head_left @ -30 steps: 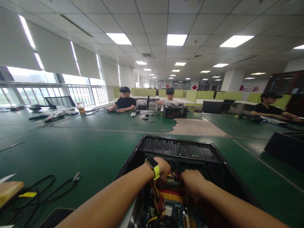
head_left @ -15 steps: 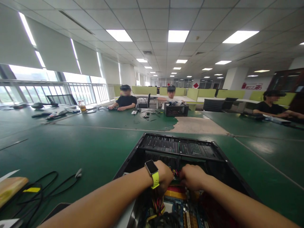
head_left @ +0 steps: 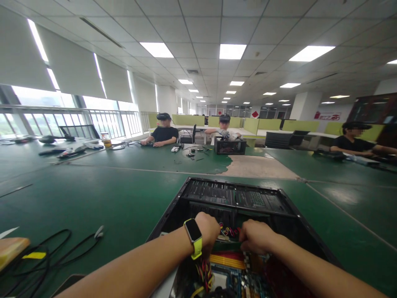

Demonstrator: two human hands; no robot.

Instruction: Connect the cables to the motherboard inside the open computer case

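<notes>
An open black computer case (head_left: 161, 223) lies before me, and both my hands reach inside it. My left hand (head_left: 208, 229), with a watch (head_left: 193, 231) on a yellow-green strap, is curled, its fingertips hidden behind the hand. Opposite it, my right hand (head_left: 256, 236) has its fingers bent together at the end of a bundle of coloured wires (head_left: 228, 230). A pale connector (head_left: 223, 238) shows between the hands. Nearer to me are a flat yellow-orange ribbon cable (head_left: 228, 260), a blue circuit board (head_left: 232, 277) and more coloured wires (head_left: 204, 275).
The case stands on a green-topped table (head_left: 124, 198). On the left lie black cables (head_left: 56, 248) and a yellowish object (head_left: 14, 250). Across the table, a person in white gloves works at another black case (head_left: 230, 146); two more people sit at the left and right.
My hands have moved a little apart, the left one leftward and the right one slightly rightward. More of the coloured wires and the pale connector show between them.
</notes>
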